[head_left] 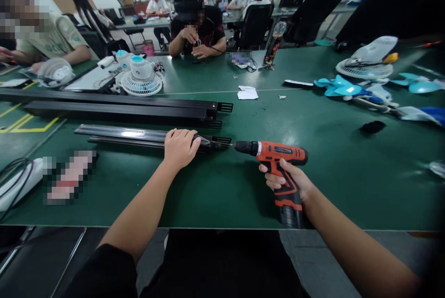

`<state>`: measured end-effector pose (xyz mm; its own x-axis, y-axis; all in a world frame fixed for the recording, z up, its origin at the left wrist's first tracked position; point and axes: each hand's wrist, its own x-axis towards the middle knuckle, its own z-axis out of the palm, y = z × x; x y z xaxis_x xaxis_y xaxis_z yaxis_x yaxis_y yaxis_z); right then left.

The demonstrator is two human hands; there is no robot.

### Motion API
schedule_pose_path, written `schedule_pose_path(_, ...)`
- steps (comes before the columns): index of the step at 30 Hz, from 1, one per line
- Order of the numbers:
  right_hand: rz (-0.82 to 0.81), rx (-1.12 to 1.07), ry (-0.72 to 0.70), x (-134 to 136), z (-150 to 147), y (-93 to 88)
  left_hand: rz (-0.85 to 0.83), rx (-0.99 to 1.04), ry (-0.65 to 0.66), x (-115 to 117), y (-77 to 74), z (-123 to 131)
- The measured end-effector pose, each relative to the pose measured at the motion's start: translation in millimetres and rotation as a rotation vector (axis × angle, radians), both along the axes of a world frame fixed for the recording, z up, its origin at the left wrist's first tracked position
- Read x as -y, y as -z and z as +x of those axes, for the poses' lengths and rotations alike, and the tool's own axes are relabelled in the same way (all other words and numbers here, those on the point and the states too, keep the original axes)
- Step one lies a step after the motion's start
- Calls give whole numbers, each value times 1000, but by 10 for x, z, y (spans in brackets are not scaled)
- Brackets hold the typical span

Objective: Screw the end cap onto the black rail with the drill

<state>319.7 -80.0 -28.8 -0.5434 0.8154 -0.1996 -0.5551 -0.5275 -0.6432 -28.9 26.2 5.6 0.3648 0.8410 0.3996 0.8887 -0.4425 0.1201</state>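
My right hand (287, 177) is wrapped round the grip of an orange and black cordless drill (281, 151), which points left. Its thin bit reaches the slotted end (222, 142) of a long black housing (125, 133); whether it touches a screw is too small to tell. My left hand (181, 147) lies over the housing near that end, fingers curled across the top and thumb along the near side, holding it on the table. The housing lies flat, its far end to the left.
More long black housings (121, 110) lie just behind. White fan parts (142, 78) stand at the back left, blue fan blades (339, 86) at the right. Paper scraps (247, 92) and a black lump (372, 127) lie on the green table (215, 196). A person (198, 24) works opposite.
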Motion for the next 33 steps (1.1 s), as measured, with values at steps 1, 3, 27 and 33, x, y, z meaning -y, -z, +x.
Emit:
schedule_pose_path(1, 1, -3, 4, -1, -2, -1, 5, -3, -1, -4, 5, -2)
schedule_pose_path(3, -7, -4, -2, -1, -1, 1, 11, -6, -1, -12, 17, -6)
schedule_pose_path(27, -86, 7, 27, -23, 14, -4, 0, 16, -4, -17, 34, -4)
schedule_pose_path(33, -89, 21, 56, -23, -9, -24, 17, 14, -3, -21, 47, -11)
